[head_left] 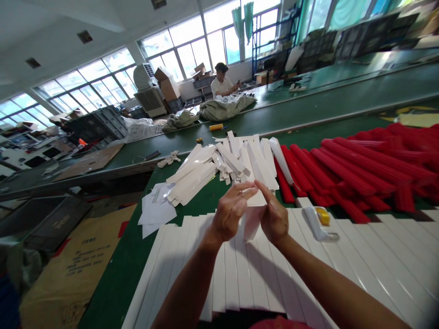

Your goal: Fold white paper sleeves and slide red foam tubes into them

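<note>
Between my two hands is a narrow white paper box (254,222), its near end tilted toward me over the row below. My left hand (230,214) grips it from the left, fingers bent and fingertips at its upper edge. On the other side my right hand (275,218) presses against it, with the index finger reaching to meet the left fingertips. Beneath lie long white boxes (236,274) side by side. Just beyond my fingers is a loose heap of flat white cartons (195,180).
Right of my hands, a white tape dispenser with a yellow part (320,223) rests on the boxes. Red ribbed tubes (360,169) are piled behind it. Papers (157,208) lie at left. Across a green conveyor table (308,107), a person (222,83) sits by a sack (226,108).
</note>
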The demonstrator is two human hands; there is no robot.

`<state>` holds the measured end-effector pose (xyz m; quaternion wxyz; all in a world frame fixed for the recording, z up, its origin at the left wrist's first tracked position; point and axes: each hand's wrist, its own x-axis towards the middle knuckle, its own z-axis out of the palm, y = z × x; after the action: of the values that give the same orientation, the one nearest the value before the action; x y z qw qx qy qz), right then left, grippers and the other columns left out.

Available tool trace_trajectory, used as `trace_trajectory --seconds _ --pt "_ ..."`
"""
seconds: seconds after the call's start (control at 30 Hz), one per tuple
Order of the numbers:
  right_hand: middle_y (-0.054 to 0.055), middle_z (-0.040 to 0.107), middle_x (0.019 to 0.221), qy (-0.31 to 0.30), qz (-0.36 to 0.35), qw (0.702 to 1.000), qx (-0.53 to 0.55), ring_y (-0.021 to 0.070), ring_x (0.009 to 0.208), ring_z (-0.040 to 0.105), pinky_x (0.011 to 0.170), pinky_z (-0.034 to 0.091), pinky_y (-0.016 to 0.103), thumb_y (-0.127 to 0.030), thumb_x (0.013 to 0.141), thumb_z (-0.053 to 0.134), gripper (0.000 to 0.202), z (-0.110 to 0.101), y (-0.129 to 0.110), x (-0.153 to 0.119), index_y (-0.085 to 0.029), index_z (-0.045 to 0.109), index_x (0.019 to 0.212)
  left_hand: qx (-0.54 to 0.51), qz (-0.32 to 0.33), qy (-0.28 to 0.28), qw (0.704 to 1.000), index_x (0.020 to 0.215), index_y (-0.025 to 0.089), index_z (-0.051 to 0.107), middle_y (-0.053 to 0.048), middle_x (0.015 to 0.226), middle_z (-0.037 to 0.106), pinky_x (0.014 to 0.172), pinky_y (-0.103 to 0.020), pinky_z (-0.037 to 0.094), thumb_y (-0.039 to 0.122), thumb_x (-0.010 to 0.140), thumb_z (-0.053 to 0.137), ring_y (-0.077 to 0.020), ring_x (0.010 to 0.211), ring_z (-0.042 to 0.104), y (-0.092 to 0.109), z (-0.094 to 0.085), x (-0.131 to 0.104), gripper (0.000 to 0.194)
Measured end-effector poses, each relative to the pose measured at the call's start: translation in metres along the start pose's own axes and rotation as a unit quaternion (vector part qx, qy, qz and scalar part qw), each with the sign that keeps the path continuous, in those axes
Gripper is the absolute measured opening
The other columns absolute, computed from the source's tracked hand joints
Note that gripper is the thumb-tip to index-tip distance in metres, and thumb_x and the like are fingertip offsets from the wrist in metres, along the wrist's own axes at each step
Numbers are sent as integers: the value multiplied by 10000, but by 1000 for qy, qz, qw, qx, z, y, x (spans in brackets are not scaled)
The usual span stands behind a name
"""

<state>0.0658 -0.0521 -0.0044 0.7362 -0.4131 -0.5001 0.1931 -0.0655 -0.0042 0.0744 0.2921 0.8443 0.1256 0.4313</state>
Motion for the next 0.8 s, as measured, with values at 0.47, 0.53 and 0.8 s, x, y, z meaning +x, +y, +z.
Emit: trace_trajectory --seconds 0.47,0.53,0.8 --pt "137 578 1371 -8 -26 991 -129 351 1216 591 996 525 519 -300 679 785 834 15 12 -10 -226 443 1436 177 73 -34 981 1396 149 466 -161 1268 621 1006 -422 535 264 989 469 -243 1210 592 -9 -15 2 422" --pt "121 643 1275 25 5 991 -135 345 1126 646 937 566 496 -294 645 812 758 20 12 -9 -239 530 1346 178 60 -42 981 1376 159 491 -144 1243 631 994 -406 540 266 991 469 -230 1186 602 -6 -17 5 400" --pt "155 697 1098 -25 20 983 -181 311 874 711 757 607 441 -332 697 731 573 19 9 -4 -172 590 1228 190 41 -76 978 1373 163 514 -109 1078 650 841 -332 575 271 1000 448 -181 986 634 -2 -24 13 394"
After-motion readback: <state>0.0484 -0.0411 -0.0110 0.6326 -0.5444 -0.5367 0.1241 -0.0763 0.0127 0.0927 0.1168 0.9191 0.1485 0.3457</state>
